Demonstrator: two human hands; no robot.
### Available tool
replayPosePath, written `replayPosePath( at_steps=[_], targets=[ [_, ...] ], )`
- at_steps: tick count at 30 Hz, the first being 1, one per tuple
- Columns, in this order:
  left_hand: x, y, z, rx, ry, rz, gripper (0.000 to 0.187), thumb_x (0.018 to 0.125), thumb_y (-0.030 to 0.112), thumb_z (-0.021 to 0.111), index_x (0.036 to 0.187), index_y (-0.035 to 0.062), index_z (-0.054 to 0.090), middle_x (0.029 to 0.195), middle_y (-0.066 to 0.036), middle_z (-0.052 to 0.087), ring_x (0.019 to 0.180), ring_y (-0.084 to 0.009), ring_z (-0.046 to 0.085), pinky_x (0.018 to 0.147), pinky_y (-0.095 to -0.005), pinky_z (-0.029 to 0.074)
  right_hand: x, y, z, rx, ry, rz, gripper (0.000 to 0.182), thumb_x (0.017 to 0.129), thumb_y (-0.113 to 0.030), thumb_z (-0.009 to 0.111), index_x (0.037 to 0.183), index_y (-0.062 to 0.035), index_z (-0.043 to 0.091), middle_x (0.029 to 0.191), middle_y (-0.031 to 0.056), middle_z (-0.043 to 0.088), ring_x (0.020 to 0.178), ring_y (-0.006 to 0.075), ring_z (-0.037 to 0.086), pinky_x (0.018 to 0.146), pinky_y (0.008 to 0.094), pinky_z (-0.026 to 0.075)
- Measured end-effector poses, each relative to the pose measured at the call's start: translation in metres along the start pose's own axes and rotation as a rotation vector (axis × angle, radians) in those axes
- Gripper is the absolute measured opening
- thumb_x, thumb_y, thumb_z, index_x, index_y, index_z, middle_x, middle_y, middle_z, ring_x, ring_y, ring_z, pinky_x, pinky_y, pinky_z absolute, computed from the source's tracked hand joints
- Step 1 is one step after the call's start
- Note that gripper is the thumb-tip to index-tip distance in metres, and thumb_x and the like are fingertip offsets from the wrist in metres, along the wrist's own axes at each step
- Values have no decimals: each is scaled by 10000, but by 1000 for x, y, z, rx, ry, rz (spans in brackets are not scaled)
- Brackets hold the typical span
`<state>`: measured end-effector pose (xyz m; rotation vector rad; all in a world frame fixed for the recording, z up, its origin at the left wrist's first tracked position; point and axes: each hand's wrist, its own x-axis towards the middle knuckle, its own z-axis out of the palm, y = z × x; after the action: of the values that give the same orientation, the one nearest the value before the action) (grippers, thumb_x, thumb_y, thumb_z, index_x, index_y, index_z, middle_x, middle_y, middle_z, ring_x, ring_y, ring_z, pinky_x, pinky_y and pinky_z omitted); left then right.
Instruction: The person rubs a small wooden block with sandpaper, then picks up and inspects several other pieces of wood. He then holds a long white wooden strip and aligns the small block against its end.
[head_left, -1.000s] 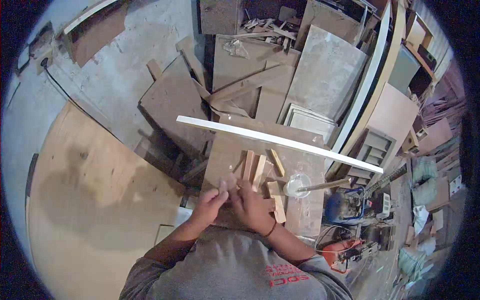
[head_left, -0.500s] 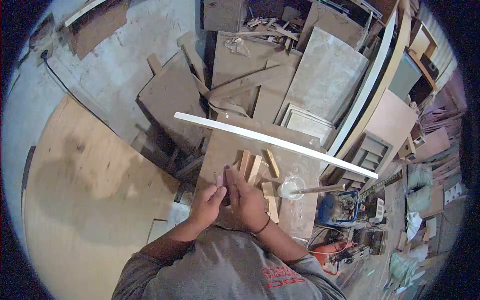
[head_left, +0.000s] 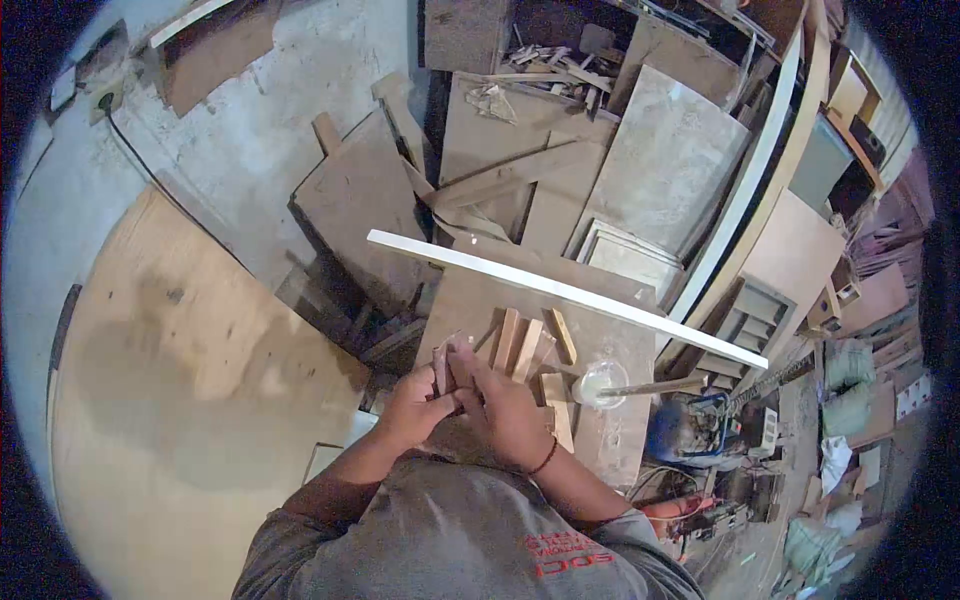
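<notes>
My left hand (head_left: pixel 412 408) and my right hand (head_left: pixel 503 415) meet in front of my chest, over the near edge of the work table (head_left: pixel 470 277). Both have their fingers closed around a small, flat reddish-brown piece (head_left: pixel 440 366); its kind is not clear, and the fingers cover most of it. Just to the right of it lie several short wooden blocks (head_left: pixel 527 350). One more block (head_left: pixel 564 336) lies farther back, and another block (head_left: pixel 557 400) is partly behind my right hand. A white tub (head_left: pixel 596 386) with a stick (head_left: pixel 655 387) across it stands to their right.
A long white strip (head_left: pixel 560 290) crosses the table's far side. On the left stands a large plywood sheet (head_left: pixel 200 350). Dusty boards (head_left: pixel 670 150) lean behind the table. To the right are a blue-framed machine (head_left: pixel 690 428) and an orange tool (head_left: pixel 675 512) on the floor.
The whole view has shifted slightly, so the table's things appear farther right and a little lower. My fingers have moved closer together over the reddish-brown piece, which now shows less.
</notes>
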<state>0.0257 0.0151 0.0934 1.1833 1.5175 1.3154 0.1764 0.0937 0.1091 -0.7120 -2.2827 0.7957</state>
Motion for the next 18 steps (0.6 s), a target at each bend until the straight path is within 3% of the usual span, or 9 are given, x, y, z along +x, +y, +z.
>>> replayPosePath(
  at_steps=[2, 5, 6, 8, 12, 16, 18],
  targets=[
    [-3, -8, -1, -57, -25, -43, 200, 882, 95, 636, 1056, -3, 628, 917, -94, 677, 862, -132, 623, 742, -325, 504, -2, 0, 3, 0, 14, -69, 513, 890, -141, 643, 1373, -83, 482, 959, 220, 671, 834, 395, 667, 700, 475, 531],
    [-11, -44, 2, 6, -98, -49, 193, 874, 65, 618, 1053, -6, 618, 926, -71, 667, 868, -131, 618, 750, -321, 510, 3, -3, -2, -106, -99, 142, 489, 902, -121, 611, 1373, -69, 487, 1011, 228, 669, 848, 397, 667, 717, 467, 534],
    [-12, -53, 3, 54, -129, -35, 191, 871, 53, 612, 1052, -7, 614, 932, -62, 663, 872, -130, 615, 754, -318, 512, 3, -2, -2, -79, -63, 91, 477, 906, -117, 601, 1368, -65, 493, 1006, 227, 669, 839, 398, 666, 712, 467, 533],
    [-6, -22, 1, -74, -104, -60, 177, 865, 40, 604, 1034, -9, 605, 909, -52, 648, 864, -126, 608, 750, -316, 511, 2, 0, 3, -24, 14, -14, 453, 914, -111, 580, 1357, -58, 504, 995, 225, 668, 822, 400, 664, 703, 465, 532],
    [-8, -2, -3, -140, -97, -34, 173, 857, 21, 587, 1028, -5, 597, 903, -45, 637, 859, -120, 601, 742, -306, 508, -9, -6, 8, -126, 68, -8, 395, 908, -114, 590, 1294, -48, 540, 958, 222, 664, 812, 414, 658, 694, 467, 526],
    [-12, -8, -4, 230, -207, -121, 207, 857, -5, 556, 1063, -6, 574, 942, -44, 633, 869, -121, 601, 761, -303, 512, -4, -9, 1, -64, 105, 62, 393, 899, -114, 608, 1282, -45, 549, 972, 216, 670, 818, 419, 654, 701, 467, 525],
    [-5, 3, -3, -23, -124, -3, 222, 857, -12, 545, 1078, -12, 567, 944, -62, 635, 890, -130, 606, 781, -311, 512, -10, -9, 10, -31, 110, 62, 389, 901, -112, 608, 1281, -45, 550, 966, 214, 670, 812, 418, 651, 699, 466, 524]
  ],
)
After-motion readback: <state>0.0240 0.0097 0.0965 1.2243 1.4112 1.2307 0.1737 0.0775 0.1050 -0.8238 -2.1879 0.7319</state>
